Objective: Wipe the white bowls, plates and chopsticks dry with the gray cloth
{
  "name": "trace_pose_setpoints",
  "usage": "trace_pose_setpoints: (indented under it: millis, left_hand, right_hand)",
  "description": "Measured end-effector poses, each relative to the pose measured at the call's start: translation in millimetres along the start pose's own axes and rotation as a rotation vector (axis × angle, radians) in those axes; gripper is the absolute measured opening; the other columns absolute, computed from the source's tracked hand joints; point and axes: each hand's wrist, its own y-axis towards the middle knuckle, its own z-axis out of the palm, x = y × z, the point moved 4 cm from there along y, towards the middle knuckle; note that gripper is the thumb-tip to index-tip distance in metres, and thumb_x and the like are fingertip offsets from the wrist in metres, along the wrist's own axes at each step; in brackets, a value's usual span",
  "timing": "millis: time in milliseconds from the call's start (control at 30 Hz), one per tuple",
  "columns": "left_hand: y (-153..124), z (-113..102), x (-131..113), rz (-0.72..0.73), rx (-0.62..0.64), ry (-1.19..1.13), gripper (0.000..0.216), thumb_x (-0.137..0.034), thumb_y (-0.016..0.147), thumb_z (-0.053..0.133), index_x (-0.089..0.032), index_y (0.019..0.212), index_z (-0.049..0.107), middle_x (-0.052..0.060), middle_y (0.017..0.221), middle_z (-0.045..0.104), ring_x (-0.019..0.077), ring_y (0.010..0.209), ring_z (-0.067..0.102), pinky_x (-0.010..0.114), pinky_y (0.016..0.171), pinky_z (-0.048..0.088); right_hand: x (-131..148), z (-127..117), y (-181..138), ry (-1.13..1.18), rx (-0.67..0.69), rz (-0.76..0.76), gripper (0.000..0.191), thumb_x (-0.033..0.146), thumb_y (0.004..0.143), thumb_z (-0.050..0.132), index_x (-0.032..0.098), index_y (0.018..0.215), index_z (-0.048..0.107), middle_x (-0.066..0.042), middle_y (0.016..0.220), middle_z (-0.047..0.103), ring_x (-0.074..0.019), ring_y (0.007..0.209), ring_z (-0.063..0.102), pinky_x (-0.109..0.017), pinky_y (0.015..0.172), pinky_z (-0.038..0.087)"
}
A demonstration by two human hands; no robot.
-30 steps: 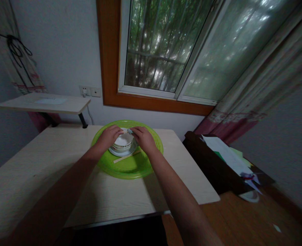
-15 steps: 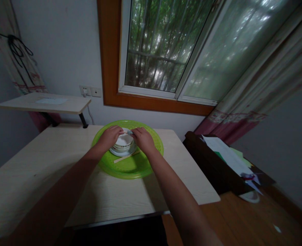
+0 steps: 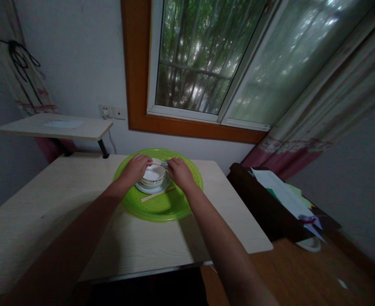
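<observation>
A green round basin (image 3: pixel 162 208) sits on the pale wooden table (image 3: pixel 47 204). Inside it, stacked white bowls (image 3: pixel 153 174) rest on a small plate (image 3: pixel 149 188), with a chopstick (image 3: pixel 158 194) lying in front of them. My left hand (image 3: pixel 136 166) curls over the left rim of the top bowl. My right hand (image 3: pixel 179 171) is closed at the right rim, pinching a small grey-blue thing (image 3: pixel 164 163) together with a thin stick that reaches across the bowl.
A small raised shelf (image 3: pixel 56 126) stands at the table's back left, below wall sockets (image 3: pixel 112 112). A dark cabinet (image 3: pixel 270 204) with papers is to the right, over a wooden floor. A window and curtain fill the back wall.
Both hands stay at the bowls. The right hand has shifted slightly right and back, and a thin stick now shows across the bowl between the hands.
</observation>
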Motion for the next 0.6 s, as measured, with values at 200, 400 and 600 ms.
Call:
trace_pose_setpoints:
  millis: [200,400,600]
  left_hand:
    - [-4,1,-15,0.144,0.04,-0.019,0.018,-0.022,0.094,0.05,-0.017,0.097,0.067,0.01,0.098,0.069,0.0245,0.098,0.059,0.038,0.089,0.048]
    - [-3,-10,-12,0.048,-0.052,-0.001,0.019,-0.02,0.095,0.047,-0.016,0.097,0.066,0.009,0.096,0.069,0.025,0.096,0.057,0.039,0.089,0.047]
    - [-2,-19,9,-0.154,-0.186,0.013,0.019,-0.019,0.095,0.046,-0.019,0.094,0.065,0.007,0.095,0.07,0.026,0.095,0.053,0.041,0.091,0.044]
  right_hand:
    - [20,-1,2,0.034,0.033,-0.134,0.024,0.032,0.099,0.053,0.018,0.112,0.067,-0.009,0.103,0.068,-0.0223,0.097,0.055,-0.032,0.088,0.041]
    - [11,-2,3,0.031,0.004,-0.048,0.025,0.029,0.099,0.053,0.017,0.117,0.065,-0.01,0.107,0.067,-0.0233,0.101,0.055,-0.033,0.089,0.041]
    - [-12,-5,1,0.047,-0.06,0.118,0.02,0.024,0.098,0.053,0.018,0.111,0.067,-0.01,0.105,0.067,-0.0245,0.099,0.054,-0.034,0.089,0.041]
